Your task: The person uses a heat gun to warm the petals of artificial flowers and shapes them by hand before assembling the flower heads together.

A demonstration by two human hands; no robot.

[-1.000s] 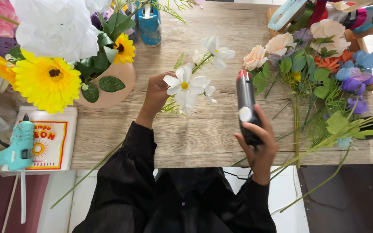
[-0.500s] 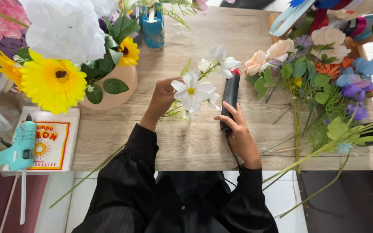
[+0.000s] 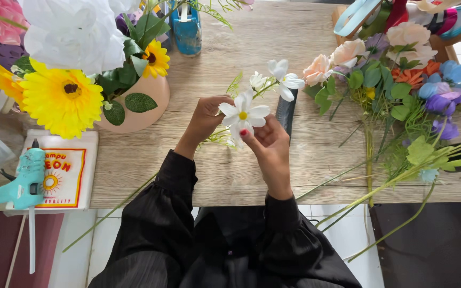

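Left hand: my left hand (image 3: 205, 118) curls around the lower part of the white flower sprig (image 3: 244, 114); the fingertips are hidden behind the petals, so I cannot tell how tightly they close.
Right hand: my right hand (image 3: 269, 146) meets the sprig from below, thumb and forefinger pinching at the base of the front bloom (one red nail shows at the thumb tip).
White flower sprig: held above the middle of the wooden table (image 3: 225, 176), between both hands; its front bloom has a yellow centre, and two more white blooms (image 3: 281, 80) rise up and to the right on thin green stems. The lower stem is covered by my hands.
Dark cylinder: a black, tube-shaped object (image 3: 286, 109) lies on the table just beyond my right hand, partly hidden by the blooms; its kind is hard to make out.
Loose stems: a pile of artificial flowers (image 3: 401, 90) in peach, orange, blue and purple lies to my right, its long green stalks overhanging the table edge.
Pot: a peach-coloured pot (image 3: 140, 104) to my left holds a large yellow flower (image 3: 62, 98) and a big white bloom (image 3: 73, 32), the latter cut off by the top edge.
Glue gun: a pale blue glue gun (image 3: 20, 184) rests on a printed white packet (image 3: 62, 170) at the left corner.
Sleeves: black sleeves (image 3: 156, 213) cover both forearms.
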